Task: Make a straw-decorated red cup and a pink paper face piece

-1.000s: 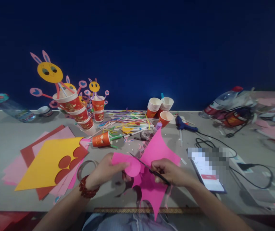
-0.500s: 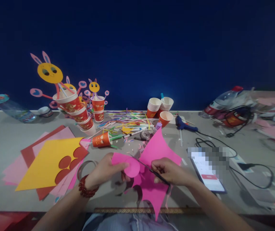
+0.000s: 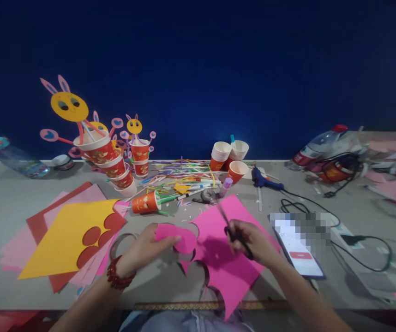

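My left hand [image 3: 153, 246], with a red bead bracelet [image 3: 119, 273] at the wrist, pinches a pink paper piece [image 3: 184, 240] that has a rounded right end. My right hand [image 3: 249, 242] grips a pair of dark-handled scissors [image 3: 237, 240], their blades pointing up and left and blurred by motion. Beneath the scissors lies a larger sheet of pink paper [image 3: 225, 276], its left edge cut into scalloped curves. It rests apart from the piece in my left hand, or nearly so; the contact is hard to see.
Yellow paper [image 3: 59, 240] with round cut-outs tops a paper stack at left. Stacked red cups [image 3: 96, 150] carry paper bunny faces. Straws [image 3: 184, 173] and a tipped cup [image 3: 145, 203] lie behind my hands. A blue glue gun [image 3: 267, 180], its cable and a phone [image 3: 298, 246] are at right.
The scissors have drawn away from the pink piece, up and to the right. The larger pink sheet has turned and now lies flatter on the table.
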The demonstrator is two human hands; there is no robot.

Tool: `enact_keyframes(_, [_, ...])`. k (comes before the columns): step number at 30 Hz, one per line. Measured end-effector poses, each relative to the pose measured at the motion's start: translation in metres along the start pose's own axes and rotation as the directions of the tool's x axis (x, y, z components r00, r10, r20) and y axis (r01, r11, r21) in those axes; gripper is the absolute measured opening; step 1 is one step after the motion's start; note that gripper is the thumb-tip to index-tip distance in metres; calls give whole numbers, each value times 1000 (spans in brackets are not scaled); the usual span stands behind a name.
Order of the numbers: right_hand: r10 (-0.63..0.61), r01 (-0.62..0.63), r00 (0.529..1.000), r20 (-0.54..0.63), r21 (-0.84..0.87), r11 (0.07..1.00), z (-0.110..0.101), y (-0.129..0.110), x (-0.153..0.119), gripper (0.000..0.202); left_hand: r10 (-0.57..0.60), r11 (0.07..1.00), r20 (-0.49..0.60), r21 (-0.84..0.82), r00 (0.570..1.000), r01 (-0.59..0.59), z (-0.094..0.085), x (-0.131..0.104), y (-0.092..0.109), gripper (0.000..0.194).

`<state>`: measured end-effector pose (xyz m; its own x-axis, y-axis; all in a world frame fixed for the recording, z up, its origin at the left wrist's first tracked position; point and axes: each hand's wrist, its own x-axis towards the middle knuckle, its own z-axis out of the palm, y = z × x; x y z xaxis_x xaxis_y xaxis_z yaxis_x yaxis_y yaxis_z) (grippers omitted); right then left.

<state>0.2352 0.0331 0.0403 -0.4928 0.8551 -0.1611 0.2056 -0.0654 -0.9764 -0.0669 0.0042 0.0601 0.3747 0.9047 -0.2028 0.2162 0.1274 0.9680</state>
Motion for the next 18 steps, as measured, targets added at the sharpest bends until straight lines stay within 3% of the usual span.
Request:
enact_keyframes(3, [-104, 93, 942, -319, -49, 994, -14, 4, 0, 32, 65, 997, -46, 55, 997, -62, -8, 9, -7, 31])
enact_keyframes(6, [-117, -31, 823, -556, -250, 968, -33, 14, 0, 28, 97, 991, -34, 100, 995, -93, -9, 22, -16, 34])
enact_keyframes(8, [-124, -143, 784, -609, -370, 918, -46, 25, -3, 28, 87, 986, -13, 147, 996, -84, -5, 28, -22, 38])
enact_keyframes(12, [-85, -308, 768, -635, -482, 820, -59, 46, -15, 27, 62, 982, 27, 175, 998, -66, 9, 34, -33, 43])
enact_keyframes(15, [-37, -439, 741, -671, -526, 728, -60, 57, -20, 31, 49, 985, -20, 166, 999, -45, 16, 36, -39, 43])
enact_keyframes(18, [-22, -482, 728, -685, -535, 694, -62, 66, -19, 33, 40, 988, -52, 154, 998, -31, 21, 38, -44, 40])
